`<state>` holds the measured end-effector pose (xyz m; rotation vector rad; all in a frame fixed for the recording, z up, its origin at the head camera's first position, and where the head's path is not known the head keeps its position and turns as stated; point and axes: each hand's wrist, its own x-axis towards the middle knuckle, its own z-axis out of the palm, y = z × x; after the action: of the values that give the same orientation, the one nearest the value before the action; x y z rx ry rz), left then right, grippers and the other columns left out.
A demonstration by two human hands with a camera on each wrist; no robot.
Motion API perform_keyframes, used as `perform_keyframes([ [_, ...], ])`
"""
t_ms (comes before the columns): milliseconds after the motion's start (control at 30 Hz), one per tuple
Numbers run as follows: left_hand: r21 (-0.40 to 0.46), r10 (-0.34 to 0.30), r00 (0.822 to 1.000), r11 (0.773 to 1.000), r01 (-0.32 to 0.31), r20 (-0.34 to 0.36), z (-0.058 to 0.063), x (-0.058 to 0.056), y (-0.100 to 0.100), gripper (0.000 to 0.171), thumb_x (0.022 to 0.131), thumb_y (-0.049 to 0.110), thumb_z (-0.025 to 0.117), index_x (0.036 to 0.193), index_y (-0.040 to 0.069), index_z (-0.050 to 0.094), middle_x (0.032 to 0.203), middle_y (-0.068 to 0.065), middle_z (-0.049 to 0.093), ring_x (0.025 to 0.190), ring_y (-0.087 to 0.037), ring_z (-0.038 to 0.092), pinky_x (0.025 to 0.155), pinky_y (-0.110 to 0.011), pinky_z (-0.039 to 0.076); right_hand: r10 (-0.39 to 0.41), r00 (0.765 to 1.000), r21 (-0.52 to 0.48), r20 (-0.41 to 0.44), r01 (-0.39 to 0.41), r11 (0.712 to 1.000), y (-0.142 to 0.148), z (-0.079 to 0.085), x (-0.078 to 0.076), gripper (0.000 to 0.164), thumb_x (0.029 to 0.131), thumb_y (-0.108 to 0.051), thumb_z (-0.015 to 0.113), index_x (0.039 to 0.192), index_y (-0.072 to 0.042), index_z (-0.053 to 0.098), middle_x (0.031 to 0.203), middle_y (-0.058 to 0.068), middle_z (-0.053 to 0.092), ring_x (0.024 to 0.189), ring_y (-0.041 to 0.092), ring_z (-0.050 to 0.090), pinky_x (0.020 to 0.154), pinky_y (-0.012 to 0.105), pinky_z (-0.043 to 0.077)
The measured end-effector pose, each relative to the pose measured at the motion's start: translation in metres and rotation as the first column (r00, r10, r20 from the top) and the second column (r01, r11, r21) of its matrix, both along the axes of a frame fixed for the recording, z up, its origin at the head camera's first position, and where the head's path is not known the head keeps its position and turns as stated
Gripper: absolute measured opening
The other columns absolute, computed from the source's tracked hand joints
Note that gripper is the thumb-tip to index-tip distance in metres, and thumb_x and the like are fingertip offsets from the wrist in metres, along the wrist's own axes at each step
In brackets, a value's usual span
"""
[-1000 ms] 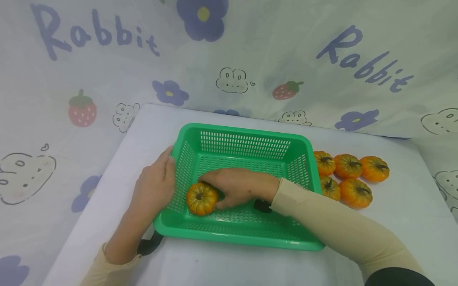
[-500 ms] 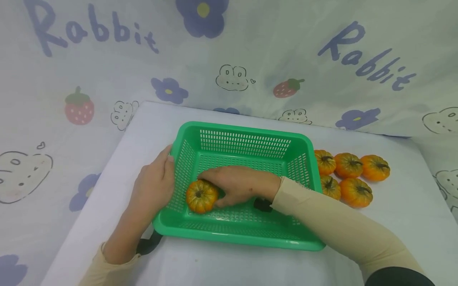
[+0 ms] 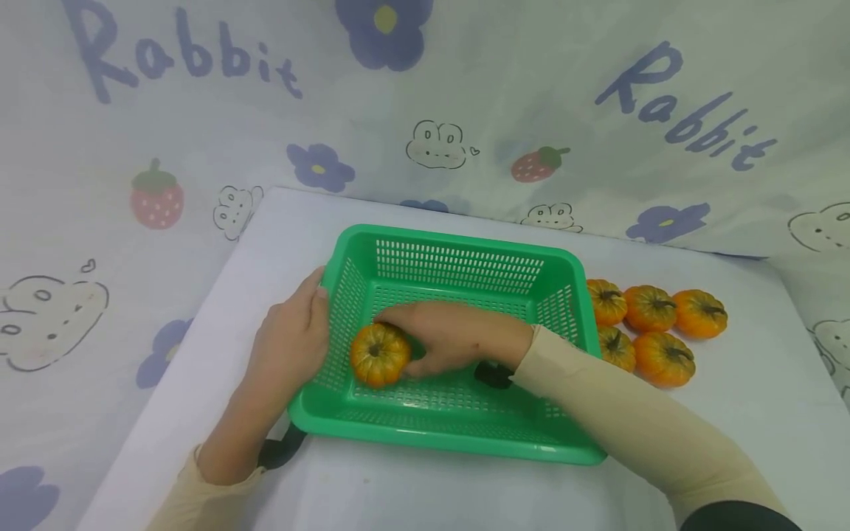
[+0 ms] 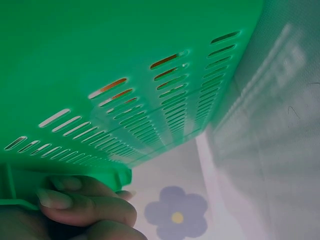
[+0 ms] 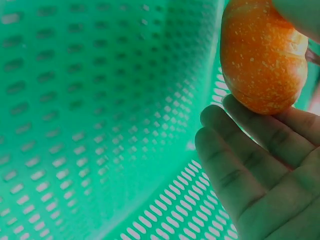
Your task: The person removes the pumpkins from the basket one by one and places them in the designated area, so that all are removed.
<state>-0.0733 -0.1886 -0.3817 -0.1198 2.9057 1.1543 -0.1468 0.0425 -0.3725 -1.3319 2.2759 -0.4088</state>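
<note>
A small orange pumpkin (image 3: pixel 380 355) with yellowish ribs is at the left end of a green perforated plastic basket (image 3: pixel 451 442). My right hand (image 3: pixel 441 335) reaches into the basket and holds this pumpkin, with the thumb on one side and fingers on the other. In the right wrist view, the pumpkin (image 5: pixel 262 60) is pinched between thumb and fingers, close to the basket wall. My left hand (image 3: pixel 292 332) grips the basket's left rim. From the left wrist view, the fingers (image 4: pixel 100 210) curl under the rim, outside the slotted wall.
Several more orange pumpkins (image 3: pixel 662 359) sit in two rows just right of the basket, partly hidden by its rim. A white table (image 3: pixel 465 494) bears everything. Behind it hangs a printed cloth (image 3: pixel 465 96) with rabbits, flowers and strawberries.
The pumpkin and my right hand have shifted slightly toward the back of the basket. My left hand keeps its grip on the rim. The head view has shifted a little.
</note>
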Motion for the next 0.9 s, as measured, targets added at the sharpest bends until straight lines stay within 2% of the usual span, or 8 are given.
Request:
perform_keyframes([
  [200,-0.021,0.008,1.0,1.0,-0.008,-0.002,0.001,0.0,0.0,0.059,0.114,0.041,0.023,0.167,0.016,0.027,0.111,-0.022,0.071,0.071,-0.025,0.068,0.06,-0.041,0.057,-0.025,0.999,-0.048,-0.023,0.024,0.999,0.007,0.01,-0.005,0.081,0.089,-0.031,0.084,0.156,-0.007,0.045,0.155,0.002,0.052,0.138,0.017,0.05,0.117,0.033,0.036],
  [400,-0.033,0.009,1.0,0.999,-0.009,-0.003,0.0,-0.001,0.0,0.059,0.114,0.04,0.023,0.167,0.014,0.028,0.11,-0.023,0.071,0.072,-0.026,0.067,0.063,-0.043,0.058,-0.045,0.998,-0.065,-0.041,0.043,0.997,0.013,0.014,-0.007,0.08,0.089,-0.035,0.084,0.155,-0.01,0.047,0.154,0.0,0.053,0.137,0.015,0.051,0.115,0.033,0.038],
  [667,-0.049,0.014,0.999,0.999,-0.012,0.041,0.004,-0.003,0.003,0.059,0.114,0.041,0.022,0.169,0.018,0.02,0.095,-0.02,0.069,0.059,-0.022,0.064,0.049,-0.037,0.053,-0.075,0.996,-0.119,-0.049,0.069,0.991,0.024,0.026,-0.004,0.077,0.09,-0.034,0.084,0.154,-0.009,0.049,0.151,0.0,0.055,0.134,0.015,0.053,0.114,0.035,0.041],
  [900,-0.061,0.019,0.998,0.998,-0.016,0.051,0.005,-0.003,0.003,0.061,0.115,0.041,0.022,0.169,0.014,0.019,0.103,-0.024,0.068,0.064,-0.025,0.063,0.053,-0.038,0.053,-0.101,0.994,-0.15,-0.049,0.092,0.984,0.034,0.039,0.002,0.078,0.091,-0.034,0.083,0.155,-0.008,0.047,0.152,0.001,0.054,0.136,0.018,0.052,0.115,0.039,0.041],
])
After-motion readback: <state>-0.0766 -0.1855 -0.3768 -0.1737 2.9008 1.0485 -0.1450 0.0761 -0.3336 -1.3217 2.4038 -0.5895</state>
